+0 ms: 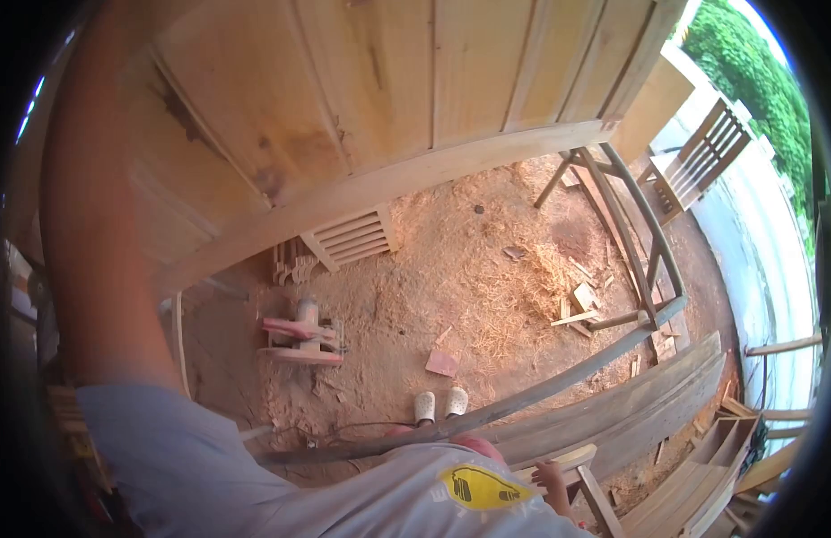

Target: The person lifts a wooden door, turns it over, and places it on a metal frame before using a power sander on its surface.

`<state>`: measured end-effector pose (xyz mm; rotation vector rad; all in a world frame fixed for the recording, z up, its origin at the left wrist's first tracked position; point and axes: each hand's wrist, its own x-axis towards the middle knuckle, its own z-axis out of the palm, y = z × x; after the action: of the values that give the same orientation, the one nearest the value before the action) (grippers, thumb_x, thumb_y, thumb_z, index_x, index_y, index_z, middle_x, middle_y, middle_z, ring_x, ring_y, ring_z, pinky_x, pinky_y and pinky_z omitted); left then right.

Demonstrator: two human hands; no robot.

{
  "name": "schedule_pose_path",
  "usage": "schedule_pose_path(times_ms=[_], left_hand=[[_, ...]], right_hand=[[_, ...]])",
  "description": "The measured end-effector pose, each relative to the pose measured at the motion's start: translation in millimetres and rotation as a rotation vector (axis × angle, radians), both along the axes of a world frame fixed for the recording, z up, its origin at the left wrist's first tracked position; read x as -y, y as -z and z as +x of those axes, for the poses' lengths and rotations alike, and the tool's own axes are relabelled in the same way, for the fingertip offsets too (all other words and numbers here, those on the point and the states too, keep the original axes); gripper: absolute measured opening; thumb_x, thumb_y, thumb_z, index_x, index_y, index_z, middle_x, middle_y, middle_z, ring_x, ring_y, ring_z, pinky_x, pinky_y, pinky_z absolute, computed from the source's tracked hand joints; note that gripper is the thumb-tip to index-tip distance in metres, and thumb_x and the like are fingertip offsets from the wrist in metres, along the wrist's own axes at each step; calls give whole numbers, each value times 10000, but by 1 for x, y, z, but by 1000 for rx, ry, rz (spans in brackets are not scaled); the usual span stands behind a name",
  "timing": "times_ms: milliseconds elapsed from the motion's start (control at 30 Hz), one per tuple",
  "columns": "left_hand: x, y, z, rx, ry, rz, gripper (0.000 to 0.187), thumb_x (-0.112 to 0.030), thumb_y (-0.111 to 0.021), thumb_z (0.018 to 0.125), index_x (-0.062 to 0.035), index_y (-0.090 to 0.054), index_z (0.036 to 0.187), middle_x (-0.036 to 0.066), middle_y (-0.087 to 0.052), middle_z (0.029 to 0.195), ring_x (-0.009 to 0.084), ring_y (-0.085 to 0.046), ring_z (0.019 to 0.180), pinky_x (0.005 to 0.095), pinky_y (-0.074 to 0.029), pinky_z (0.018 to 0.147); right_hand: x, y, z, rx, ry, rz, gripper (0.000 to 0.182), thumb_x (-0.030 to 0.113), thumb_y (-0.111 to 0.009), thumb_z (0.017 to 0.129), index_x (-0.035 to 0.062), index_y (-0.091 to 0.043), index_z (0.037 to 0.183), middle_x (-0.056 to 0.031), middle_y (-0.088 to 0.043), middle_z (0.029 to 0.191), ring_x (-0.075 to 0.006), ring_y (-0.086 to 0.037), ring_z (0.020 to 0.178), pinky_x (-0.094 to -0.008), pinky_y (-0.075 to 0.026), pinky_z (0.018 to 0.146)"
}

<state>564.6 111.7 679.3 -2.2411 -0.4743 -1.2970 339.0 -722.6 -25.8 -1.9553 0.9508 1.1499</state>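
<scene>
My left arm [106,269] reaches up along the left side, and its hand is hidden beyond the upper edge of the view. Beside that arm, a large panel of pale wooden boards [388,72] fills the top, with a thick rail [415,170] along its lower edge. At the lower right, my right hand [552,480] is low beside my body, its fingers loosely apart. The fingertips are right at a light wooden piece [559,460], and a second narrow piece [599,502] slants down next to it.
Shavings cover the ground [469,269] around my feet. A red and grey power tool [303,332] sits left, near a slatted wooden piece [351,238]. A wooden frame [653,242] leans right, with long planks [613,394] below it. Farther off stands a chair [698,161].
</scene>
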Motion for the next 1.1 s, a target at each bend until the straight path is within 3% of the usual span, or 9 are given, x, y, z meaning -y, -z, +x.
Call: schedule_pose_path(times_ms=[67,133,267,467,567,667,800,967,1100], left_hand=[[-26,-4,8,3,8,17,466,-383,-608,905,-35,-592,1215,188,-652,1130,296,-622,1102,386,-500,912],[-56,-8,19,0,17,33,454,-381,-593,920,-33,-593,1210,188,-654,1124,293,-624,1099,383,-503,907],[-138,-27,49,22,11,99,431,-376,-565,949,-28,-596,1202,188,-656,1112,288,-627,1095,377,-509,898],[19,12,62,99,-371,143,665,-447,-559,904,-207,-324,1477,79,-383,1506,359,-399,1348,628,-365,1019],[54,24,121,136,-128,108,688,-487,-533,904,-281,-260,1502,25,-315,1547,389,-330,1385,730,-310,996],[142,34,168,157,-55,124,710,-499,-543,904,-193,-289,1492,118,-390,1490,398,-354,1366,640,-324,1049],[193,35,231,135,-447,-18,781,-631,-510,867,-228,-282,1497,88,-396,1488,441,-327,1363,671,-357,1006],[130,25,251,220,-524,50,808,-701,-473,850,-202,-340,1472,105,-447,1438,468,-410,1294,597,-413,1003],[103,5,255,120,-483,27,691,-559,-555,868,-57,-492,1338,212,-604,1211,405,-590,1111,498,-493,934]], right_hand=[[27,23,8,45,279,197,272,204,-540,904,-14,-578,1062,-141,-675,804,-244,-667,613,-351,-509,503],[1,0,19,258,115,-8,269,223,-546,904,-22,-606,997,-114,-664,756,-196,-655,593,-321,-499,491],[-16,-23,34,398,9,60,333,242,-576,879,-48,-685,1001,-129,-694,743,-179,-671,596,-310,-515,526],[-6,-19,19,283,-121,80,312,243,-579,872,-37,-699,937,-117,-703,762,-181,-681,624,-306,-530,565],[35,1,15,144,-240,66,321,253,-567,882,-32,-690,965,-116,-705,783,-189,-684,639,-312,-526,559],[73,1,13,153,-18,58,332,259,-558,892,-30,-671,1010,-116,-705,809,-201,-683,638,-315,-517,541],[140,-3,27,182,160,25,325,250,-540,908,-28,-648,1037,-121,-692,801,-201,-673,619,-320,-498,509],[215,-18,40,366,501,-19,266,216,-515,919,-24,-626,943,-129,-656,727,-197,-641,558,-343,-467,448],[252,-19,31,386,723,-35,228,185,-508,912,-23,-597,877,-130,-620,668,-202,-600,500,-355,-439,402]])
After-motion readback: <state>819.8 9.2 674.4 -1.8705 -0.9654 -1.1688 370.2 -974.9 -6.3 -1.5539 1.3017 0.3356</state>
